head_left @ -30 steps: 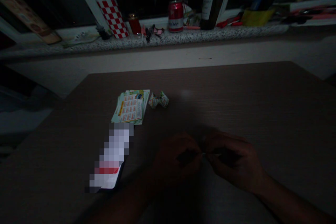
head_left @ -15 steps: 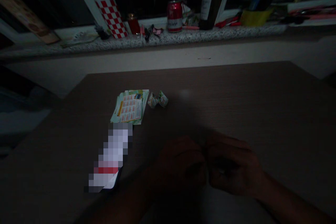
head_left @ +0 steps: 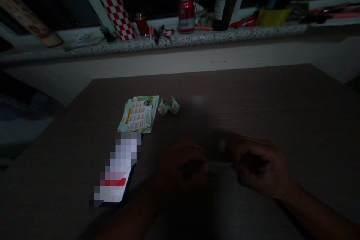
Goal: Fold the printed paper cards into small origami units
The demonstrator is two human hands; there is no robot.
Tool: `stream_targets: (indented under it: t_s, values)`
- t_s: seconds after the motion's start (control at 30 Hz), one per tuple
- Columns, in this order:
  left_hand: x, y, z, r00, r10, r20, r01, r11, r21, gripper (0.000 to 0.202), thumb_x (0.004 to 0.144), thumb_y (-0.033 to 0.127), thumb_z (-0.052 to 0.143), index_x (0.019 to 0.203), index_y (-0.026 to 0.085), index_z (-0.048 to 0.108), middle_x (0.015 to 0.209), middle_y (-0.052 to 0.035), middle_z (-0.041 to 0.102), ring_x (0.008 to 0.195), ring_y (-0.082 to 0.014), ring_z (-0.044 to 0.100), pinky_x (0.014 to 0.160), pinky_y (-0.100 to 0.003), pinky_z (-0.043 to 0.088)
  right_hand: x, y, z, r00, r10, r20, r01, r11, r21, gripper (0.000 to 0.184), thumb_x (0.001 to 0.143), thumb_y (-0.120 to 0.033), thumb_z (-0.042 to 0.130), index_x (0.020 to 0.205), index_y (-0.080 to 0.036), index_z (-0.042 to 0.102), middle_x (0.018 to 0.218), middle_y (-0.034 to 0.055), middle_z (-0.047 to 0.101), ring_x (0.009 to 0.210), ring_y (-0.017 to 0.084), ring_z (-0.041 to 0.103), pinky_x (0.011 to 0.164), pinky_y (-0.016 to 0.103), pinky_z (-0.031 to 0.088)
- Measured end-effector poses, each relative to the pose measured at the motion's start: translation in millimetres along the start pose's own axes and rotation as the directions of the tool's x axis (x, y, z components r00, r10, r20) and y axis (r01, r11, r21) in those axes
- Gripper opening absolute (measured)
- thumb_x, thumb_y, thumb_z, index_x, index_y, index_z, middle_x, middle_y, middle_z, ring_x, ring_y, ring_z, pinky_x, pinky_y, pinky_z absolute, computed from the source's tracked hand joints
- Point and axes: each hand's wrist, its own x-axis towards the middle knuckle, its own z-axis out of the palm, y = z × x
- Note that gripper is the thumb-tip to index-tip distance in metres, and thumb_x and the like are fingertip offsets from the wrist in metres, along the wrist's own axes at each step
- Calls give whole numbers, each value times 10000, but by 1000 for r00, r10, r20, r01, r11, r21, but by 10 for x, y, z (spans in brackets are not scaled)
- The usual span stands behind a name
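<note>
Strip (head_left: 220, 164), count one, thin, pale and paper-like, spans the gap between left hand (head_left: 183, 167) and right hand (head_left: 261, 165), over one dim, wood-grained surface (head_left: 270, 99); clock read from the strip. Left at 9 o'clock, its grip pinched together on one end; right at 3 o'clock, its grip clamped on the other. Strip's full outline too dark to read. Farther out at 9, one phone (head_left: 119, 172), rectangular, smooth, screen lit but mostly pixelated. At 10, near the phone's far end, one stack of printed cards (head_left: 139, 114), flat, edges uneven, number of cards unclear. Just beside it, between 10 and 11, one folded paper piece (head_left: 168, 106), creased into two pointed lobes. Beyond, one speckled, stone-like sill (head_left: 247, 36) bears one bottle (head_left: 118, 17), red-and-white checked, at 11; one red metal can (head_left: 186, 15) between 11 and 12; one dark, labelled container (head_left: 227, 2) at 12; one yellow holder (head_left: 274, 17) at 1.
</note>
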Motion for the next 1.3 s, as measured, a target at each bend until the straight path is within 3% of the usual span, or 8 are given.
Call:
stream_targets:
  t_s: [0.1, 0.2, 0.3, 0.47, 0.57, 0.7, 0.87, 1.3]
  values:
    - [-8, -6, -8, 992, -95, -78, 94, 995, -17, 83, 765, 113, 638, 802, 181, 609, 762, -11, 633, 678, -117, 595, 606, -219, 472, -26, 35, -18, 997, 58, -45, -55, 997, 49, 180, 709, -42, 553, 764, -212, 575, 690, 2, 604, 612, 141, 589, 538, 251, 469]
    - [-27, -12, 5, 981, -175, -85, 169, 983, -74, 76, 782, 111, 631, 791, 185, 612, 766, -2, 635, 684, -110, 588, 622, -212, 461, -39, 23, 11, 997, 67, -34, -65, 997, 39, 164, 743, -90, 613, 850, -213, 635, 756, 28, 691, 685, 171, 663, 576, 259, 517]
    - [-51, -19, 27, 955, -294, -39, 285, 946, -158, 36, 802, 150, 619, 793, 183, 606, 761, 1, 624, 680, -111, 579, 631, -218, 457, -31, -11, 64, 997, 73, -35, -73, 997, 20, 140, 758, -105, 670, 845, -214, 678, 736, 21, 728, 655, 159, 685, 568, 236, 534]
    - [-32, -4, -24, 871, -481, 94, 490, 848, -199, 40, 778, 174, 623, 817, 167, 627, 745, -6, 629, 686, -123, 574, 631, -223, 453, -2, -23, 79, 995, 89, -56, -88, 996, 18, 110, 767, -112, 695, 809, -212, 714, 715, 10, 748, 600, 135, 692, 537, 204, 543]
    - [8, 11, -95, 862, -470, 188, 502, 844, -191, 118, 759, 199, 652, 870, 159, 658, 779, -18, 656, 720, -138, 597, 660, -234, 461, -2, -10, 59, 992, 118, -38, -118, 993, 16, 78, 767, -132, 706, 787, -205, 723, 713, 17, 754, 602, 142, 699, 525, 204, 543]
    - [65, 31, -124, 851, -485, 202, 514, 849, -123, 181, 717, 226, 726, 881, 157, 699, 793, -21, 682, 728, -142, 608, 657, -228, 455, -7, -14, 60, 988, 152, -25, -151, 988, 34, 61, 769, -141, 706, 773, -198, 727, 719, 23, 759, 607, 143, 701, 532, 203, 547]
    - [103, 49, -73, 807, -539, 242, 571, 817, -85, 125, 798, 274, 687, 808, 161, 742, 712, -13, 684, 650, -116, 603, 584, -201, 421, 10, -36, 89, 986, 167, 12, -167, 984, 64, 54, 761, -146, 703, 779, -186, 732, 700, 28, 758, 578, 140, 694, 520, 204, 546]
    - [81, -14, -44, 787, -570, 237, 617, 736, -279, 138, 757, 279, 726, 715, 147, 733, 633, -20, 656, 569, -109, 566, 512, -195, 418, -12, -41, 115, 931, 360, 67, -364, 889, 279, 51, 776, -210, 712, 766, -189, 758, 659, 23, 741, 559, 131, 670, 492, 199, 533]
